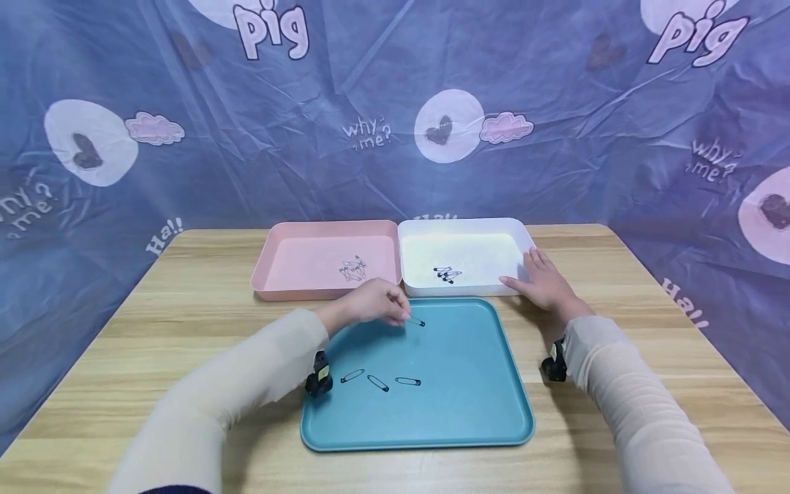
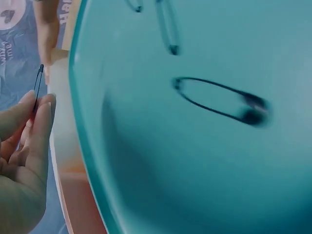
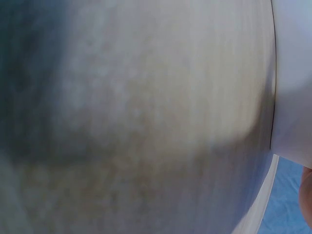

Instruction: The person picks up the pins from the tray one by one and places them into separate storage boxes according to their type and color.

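Note:
Between thumb and fingertips, my left hand (image 1: 378, 302) pinches one end of a black safety pin (image 1: 417, 321) above the far side of the teal tray (image 1: 457, 418). The left wrist view also shows this safety pin (image 2: 38, 85) pointing away from the fingers. Three black safety pins (image 1: 408, 381) lie apart on the teal tray, towards its near left. My right hand (image 1: 546, 283) rests at the near right corner of the white tray (image 1: 487, 290), fingers spread along its rim. Only a sliver of that hand (image 3: 306, 197) appears in the right wrist view.
Several dark safety pins (image 1: 447, 274) lie in the white tray. A pink tray (image 1: 302, 264) beside it, on the left, holds a cluster of lighter-looking safety pins (image 1: 353, 269). All three trays stand on a wooden table (image 1: 154, 370), with a blue printed cloth (image 1: 296, 158) behind it.

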{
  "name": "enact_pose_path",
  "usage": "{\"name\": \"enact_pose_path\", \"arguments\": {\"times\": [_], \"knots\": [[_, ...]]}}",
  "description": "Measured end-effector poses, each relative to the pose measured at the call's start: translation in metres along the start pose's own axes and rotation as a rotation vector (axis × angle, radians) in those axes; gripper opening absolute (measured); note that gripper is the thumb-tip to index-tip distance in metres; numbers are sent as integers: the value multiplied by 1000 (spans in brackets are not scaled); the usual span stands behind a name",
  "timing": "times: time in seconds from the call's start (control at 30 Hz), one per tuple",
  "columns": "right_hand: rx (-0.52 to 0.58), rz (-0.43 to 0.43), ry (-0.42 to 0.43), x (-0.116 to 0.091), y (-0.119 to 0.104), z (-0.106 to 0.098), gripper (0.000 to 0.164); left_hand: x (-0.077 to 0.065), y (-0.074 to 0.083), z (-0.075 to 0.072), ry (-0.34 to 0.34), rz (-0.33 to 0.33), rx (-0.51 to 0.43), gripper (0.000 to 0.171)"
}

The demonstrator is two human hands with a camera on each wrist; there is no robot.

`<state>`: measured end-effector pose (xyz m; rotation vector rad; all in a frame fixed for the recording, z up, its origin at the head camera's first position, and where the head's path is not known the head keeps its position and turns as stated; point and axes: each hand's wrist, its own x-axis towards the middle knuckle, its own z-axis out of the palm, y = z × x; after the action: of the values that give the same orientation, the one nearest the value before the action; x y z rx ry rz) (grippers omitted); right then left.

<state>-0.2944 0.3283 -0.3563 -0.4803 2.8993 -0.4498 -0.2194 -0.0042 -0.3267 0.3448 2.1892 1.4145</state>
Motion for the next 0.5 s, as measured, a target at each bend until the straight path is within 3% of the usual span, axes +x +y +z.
{"name": "enact_pose_path", "arguments": {"times": [0.3,0.5], "knots": [[-2,-1,13,0,2,1,92,29,16,5,119,-60,-173,15],[-4,-1,3,0,0,0,91,46,20,4,171,-67,-178,17]]}}
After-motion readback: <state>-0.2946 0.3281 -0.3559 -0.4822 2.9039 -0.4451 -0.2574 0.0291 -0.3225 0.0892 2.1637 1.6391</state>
